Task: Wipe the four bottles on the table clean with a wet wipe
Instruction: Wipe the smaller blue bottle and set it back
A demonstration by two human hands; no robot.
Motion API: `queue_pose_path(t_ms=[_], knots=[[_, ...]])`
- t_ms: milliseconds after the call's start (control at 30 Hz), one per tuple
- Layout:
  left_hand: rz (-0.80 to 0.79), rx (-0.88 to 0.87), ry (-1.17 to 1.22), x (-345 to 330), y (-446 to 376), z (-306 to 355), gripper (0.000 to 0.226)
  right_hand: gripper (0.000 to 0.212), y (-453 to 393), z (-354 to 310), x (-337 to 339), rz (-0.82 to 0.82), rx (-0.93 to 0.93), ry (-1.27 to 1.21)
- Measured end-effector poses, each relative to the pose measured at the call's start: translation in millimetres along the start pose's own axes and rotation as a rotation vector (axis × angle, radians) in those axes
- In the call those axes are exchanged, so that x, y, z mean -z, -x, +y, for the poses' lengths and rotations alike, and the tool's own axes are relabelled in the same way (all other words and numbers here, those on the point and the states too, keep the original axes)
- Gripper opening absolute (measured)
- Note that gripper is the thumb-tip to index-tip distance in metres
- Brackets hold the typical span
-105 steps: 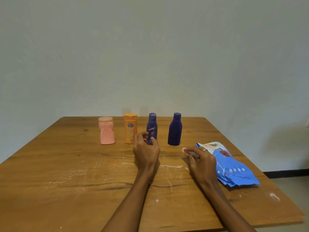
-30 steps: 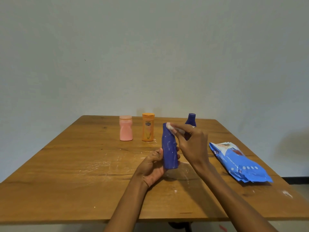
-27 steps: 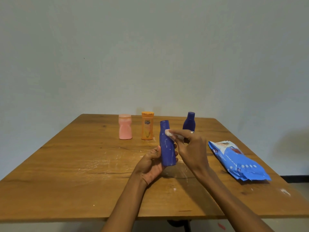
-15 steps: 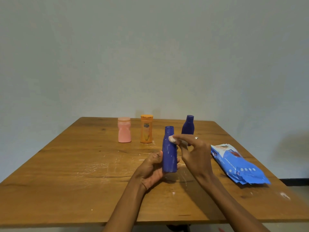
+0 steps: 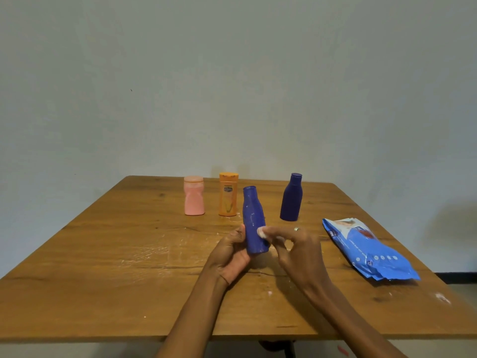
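Note:
My left hand grips the lower part of a blue bottle, held just above the table and tilted slightly left. My right hand pinches a small white wet wipe against the bottle's lower right side. Three more bottles stand upright farther back: a pink bottle, an orange bottle and a dark blue bottle.
A blue pack of wet wipes lies on the right side of the wooden table. The tabletop shows pale scuffs and smears near its middle. A plain wall stands behind the table's far edge.
The wipe in my right hand has slid from the bottle's neck down to its lower body. My left hand keeps hold of the bottle, now tilted a bit more.

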State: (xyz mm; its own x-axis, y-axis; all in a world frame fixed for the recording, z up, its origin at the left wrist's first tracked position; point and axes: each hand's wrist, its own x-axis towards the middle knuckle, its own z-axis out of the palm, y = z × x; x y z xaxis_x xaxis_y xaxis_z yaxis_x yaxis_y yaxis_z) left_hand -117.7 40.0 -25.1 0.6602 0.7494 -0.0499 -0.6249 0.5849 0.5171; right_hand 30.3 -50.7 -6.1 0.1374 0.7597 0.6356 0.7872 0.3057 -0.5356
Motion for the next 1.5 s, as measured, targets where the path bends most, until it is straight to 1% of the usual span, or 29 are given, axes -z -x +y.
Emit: queue_pose_path(t_ms=[100, 200, 267, 367, 467, 567, 700, 767, 933, 1033, 1133, 1233, 1367, 1500], knots=[[0.041, 0.025, -0.029, -0.5, 1.3, 1.4, 0.046, 0.038, 21.9, -4.0, 0.3, -0.077, -0.07, -0.017], [0.05, 0.047, -0.049, -3.7, 3.6, -0.8, 0.048, 0.038, 24.0, -1.5, 2.0, -0.065, -0.09, -0.093], [0.058, 0.042, -0.052, -5.4, 5.0, -1.5, 0.048, 0.033, 14.9, 2.3, -0.4, -0.021, -0.082, -0.094], [0.049, 0.045, -0.068, -3.6, 5.6, -2.0, 0.05, 0.026, -3.6, 4.4, -5.9, 0.098, -0.085, -0.088], [0.047, 0.043, -0.052, -3.3, 5.0, -3.9, 0.048, 0.027, -16.4, 2.1, -8.5, 0.154, -0.076, -0.095], [0.055, 0.028, -0.021, -3.8, 3.5, -2.9, 0.044, 0.028, -9.1, 1.0, -12.2, 0.117, -0.073, -0.12], [0.099, 0.005, 0.03, -3.5, 0.9, -0.1, 0.053, 0.03, 19.6, 3.9, -14.4, -0.022, -0.184, -0.136], [0.105, 0.013, 0.004, -5.6, 0.8, -0.5, 0.053, 0.026, 28.1, 4.9, -13.7, -0.041, -0.196, -0.129], [0.084, 0.029, 0.031, -2.6, -1.6, -1.4, 0.049, 0.027, 32.8, -2.7, -16.5, 0.001, -0.133, -0.032], [0.079, 0.037, 0.002, 2.6, -4.6, -1.8, 0.052, 0.028, 36.4, -11.4, -23.4, -0.049, -0.064, 0.022], [0.077, 0.043, -0.078, 3.3, -5.1, -2.4, 0.052, 0.027, 37.9, -18.3, -32.4, -0.082, 0.0, 0.066], [0.101, 0.03, -0.092, 3.2, -4.2, -2.0, 0.055, 0.027, 38.7, -20.3, -35.6, -0.061, 0.0, 0.084], [0.089, 0.028, -0.071, 3.7, -6.6, -3.0, 0.061, 0.027, 38.7, -17.5, -34.9, -0.013, -0.005, 0.085], [0.057, 0.051, -0.012, 5.8, -7.2, -4.1, 0.049, 0.027, 29.5, -22.3, -30.5, 0.02, -0.02, 0.056]])
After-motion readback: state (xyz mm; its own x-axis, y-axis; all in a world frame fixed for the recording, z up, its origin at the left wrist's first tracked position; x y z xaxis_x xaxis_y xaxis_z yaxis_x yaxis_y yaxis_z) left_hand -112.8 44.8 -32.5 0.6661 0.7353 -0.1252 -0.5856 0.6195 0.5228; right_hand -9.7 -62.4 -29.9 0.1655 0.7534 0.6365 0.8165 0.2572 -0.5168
